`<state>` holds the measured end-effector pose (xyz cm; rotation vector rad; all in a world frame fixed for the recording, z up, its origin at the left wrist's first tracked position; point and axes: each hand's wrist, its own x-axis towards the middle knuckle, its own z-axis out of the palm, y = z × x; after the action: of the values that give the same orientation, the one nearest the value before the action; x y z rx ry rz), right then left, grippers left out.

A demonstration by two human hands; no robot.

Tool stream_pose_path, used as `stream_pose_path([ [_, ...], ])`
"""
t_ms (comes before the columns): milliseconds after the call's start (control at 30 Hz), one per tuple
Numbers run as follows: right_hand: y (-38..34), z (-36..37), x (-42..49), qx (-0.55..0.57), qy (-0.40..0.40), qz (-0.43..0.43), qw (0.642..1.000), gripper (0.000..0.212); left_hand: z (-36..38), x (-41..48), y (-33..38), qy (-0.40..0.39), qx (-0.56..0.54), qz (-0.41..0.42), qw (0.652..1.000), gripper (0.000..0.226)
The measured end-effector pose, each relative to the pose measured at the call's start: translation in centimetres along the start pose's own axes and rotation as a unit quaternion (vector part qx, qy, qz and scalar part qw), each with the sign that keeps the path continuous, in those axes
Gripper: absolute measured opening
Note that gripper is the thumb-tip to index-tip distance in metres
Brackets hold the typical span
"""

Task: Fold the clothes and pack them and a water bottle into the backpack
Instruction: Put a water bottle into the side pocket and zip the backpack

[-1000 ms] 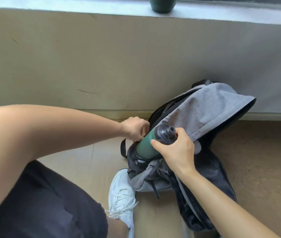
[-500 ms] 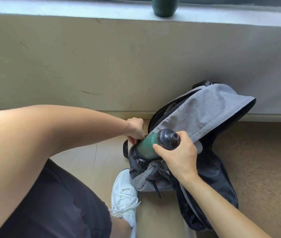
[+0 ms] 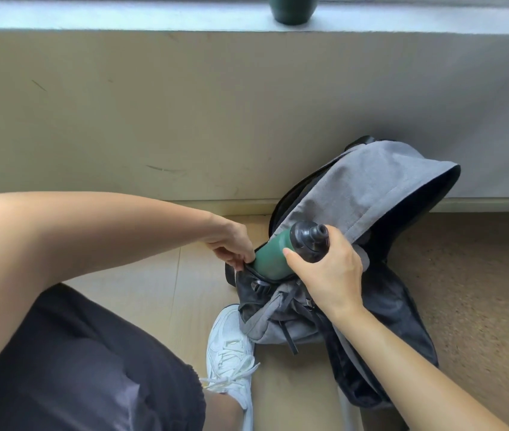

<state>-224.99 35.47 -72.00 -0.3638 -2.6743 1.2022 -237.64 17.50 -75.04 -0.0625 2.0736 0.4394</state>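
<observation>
A grey and black backpack (image 3: pixel 371 185) lies on the floor against the wall, its top flap hanging open. A green water bottle (image 3: pixel 270 258) with a black cap sits tilted, its lower end inside the backpack's side pocket. My right hand (image 3: pixel 324 272) grips the bottle at its cap end. My left hand (image 3: pixel 231 244) pinches the rim of the pocket beside the bottle. No clothes are visible; the backpack's inside is hidden.
A beige wall (image 3: pixel 184 119) runs close behind the backpack, with a ledge on top holding a dark green pot (image 3: pixel 293 9). My white sneaker (image 3: pixel 231 346) rests against the backpack's lower end. Wooden floor lies to the left, brown carpet (image 3: pixel 480 290) to the right.
The bottle has slid a little deeper into the side pocket. My left hand has dropped from above the bottle to the pocket's rim.
</observation>
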Motion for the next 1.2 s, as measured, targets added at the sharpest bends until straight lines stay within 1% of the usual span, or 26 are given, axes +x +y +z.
stream_pose_path([
  [100,-0.7,0.2,0.9,-0.043,-0.018,-0.076,0.996,0.069,-0.5,-0.6,0.3,-0.007,0.037,0.046,0.998,0.015],
  [167,-1.3,0.3,2.1,-0.053,-0.047,-0.084,0.994,0.066,-0.8,-0.6,0.1,-0.004,0.033,0.069,0.997,0.015],
  [233,-1.7,0.2,3.3,-0.082,-0.08,-0.055,0.992,0.052,-0.9,-0.5,-0.1,0.015,0.011,0.09,0.996,0.017],
  [267,-1.7,0.1,3.8,-0.099,-0.09,-0.031,0.99,0.05,-0.9,-0.4,-0.3,0.027,0.001,0.099,0.995,0.018],
  [367,-1.0,0.6,4.6,-0.134,-0.083,0.059,0.986,0.063,-1.0,-0.1,-0.3,0.056,-0.018,0.115,0.992,0.025],
  [400,-0.8,0.9,4.6,-0.138,-0.074,0.074,0.985,0.066,-1.0,0.0,-0.3,0.061,-0.023,0.119,0.991,0.027],
  [433,-0.5,1.2,4.5,-0.136,-0.069,0.068,0.986,0.065,-1.0,0.0,-0.3,0.061,-0.024,0.123,0.99,0.027],
  [533,0.0,2.0,4.0,-0.122,-0.096,-0.035,0.987,0.053,-0.3,0.1,-0.4,0.045,-0.006,0.124,0.991,0.025],
  [567,0.2,2.1,4.0,-0.119,-0.102,-0.054,0.986,0.053,-0.1,0.1,-0.5,0.043,-0.007,0.122,0.992,0.025],
  [600,0.1,2.1,3.9,-0.114,-0.102,-0.05,0.987,0.054,0.0,0.1,-0.6,0.047,-0.015,0.121,0.991,0.025],
  [633,0.0,2.0,3.9,-0.112,-0.094,-0.027,0.989,0.056,-0.1,0.2,-0.6,0.056,-0.025,0.121,0.991,0.026],
  [700,-0.5,2.2,4.1,-0.131,-0.074,0.045,0.988,0.064,-0.4,0.3,-0.5,0.072,-0.042,0.123,0.989,0.029],
  [733,-0.7,2.3,4.1,-0.152,-0.07,0.065,0.984,0.067,-0.5,0.3,-0.4,0.072,-0.044,0.125,0.989,0.03],
  [767,-0.7,2.4,4.1,-0.164,-0.07,0.062,0.982,0.068,-0.5,0.3,-0.4,0.067,-0.041,0.125,0.989,0.031],
  [833,-0.3,2.6,3.9,-0.152,-0.083,0.018,0.985,0.061,-0.4,0.4,-0.5,0.044,-0.028,0.122,0.991,0.031],
  [900,0.5,2.4,3.8,-0.131,-0.118,-0.027,0.984,0.06,-0.3,0.5,-0.7,0.027,-0.03,0.115,0.993,0.03],
  [967,1.3,1.7,3.8,-0.096,-0.157,-0.029,0.982,0.063,-0.5,0.6,-0.9,0.028,-0.037,0.115,0.992,0.03],
  [1000,1.4,1.2,3.7,-0.058,-0.159,-0.011,0.985,0.059,-0.5,0.6,-1.0,0.029,-0.036,0.119,0.992,0.029],
  [1033,1.4,0.9,3.5,-0.009,-0.13,0.013,0.991,0.049,-0.6,0.6,-1.0,0.03,-0.027,0.123,0.992,0.029],
  [1067,1.6,0.5,3.3,0.037,-0.075,0.046,0.995,0.039,-0.6,0.5,-0.9,0.029,-0.007,0.125,0.992,0.027],
  [1100,1.7,0.2,3.5,0.07,-0.007,0.08,0.994,0.034,-0.8,0.3,-0.7,0.028,0.027,0.126,0.991,0.026],
  [1133,1.8,-0.2,3.7,0.084,0.051,0.114,0.989,0.037,-1.1,0.1,-0.5,0.031,0.07,0.129,0.989,0.024],
  [1167,2.0,-0.5,4.1,0.093,0.077,0.146,0.982,0.04,-1.5,-0.1,-0.3,0.041,0.119,0.132,0.983,0.021],
  [1200,2.1,-0.8,4.5,0.114,0.07,0.173,0.976,0.043,-2.0,-0.3,0.0,0.059,0.164,0.144,0.974,0.021],
])
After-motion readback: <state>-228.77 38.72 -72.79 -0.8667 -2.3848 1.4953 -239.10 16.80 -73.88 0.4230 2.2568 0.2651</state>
